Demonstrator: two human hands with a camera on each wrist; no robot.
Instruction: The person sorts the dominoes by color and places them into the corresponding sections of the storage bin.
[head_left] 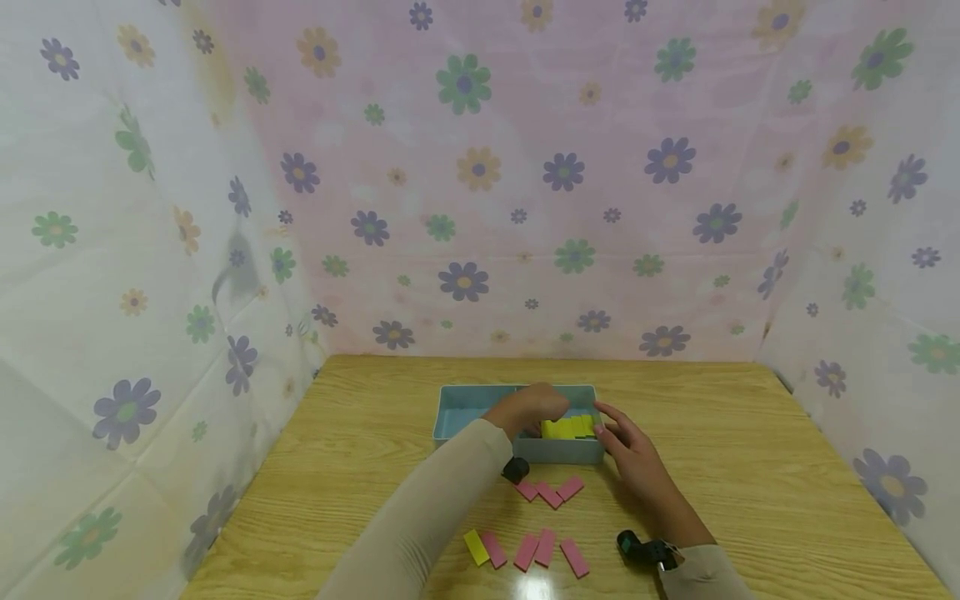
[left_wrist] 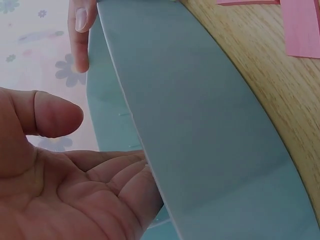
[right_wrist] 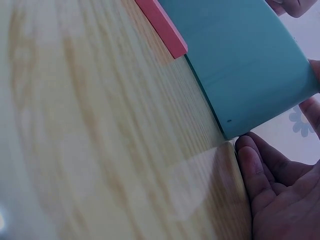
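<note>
A teal tray (head_left: 472, 410) sits mid-table with yellow blocks (head_left: 567, 427) at its right end. My left hand (head_left: 528, 408) reaches over the tray's near wall (left_wrist: 200, 125) above those blocks. Its palm (left_wrist: 75, 185) faces up, the thumb stands apart, and the fingertips are hidden behind the wall. With straight fingers, my right hand (head_left: 626, 446) touches the tray's right front corner (right_wrist: 245, 60); its fingertips (right_wrist: 252, 160) lie against the corner's base. One of its fingers (left_wrist: 80, 30) shows past the tray's far end.
Loose pink blocks (head_left: 551, 492) lie just in front of the tray, and one pink block (right_wrist: 162, 25) lies against its wall. A row of pink blocks (head_left: 542, 550) and one yellow block (head_left: 476, 547) lies nearer me. Flowered cloth walls enclose the wooden table (head_left: 750, 467).
</note>
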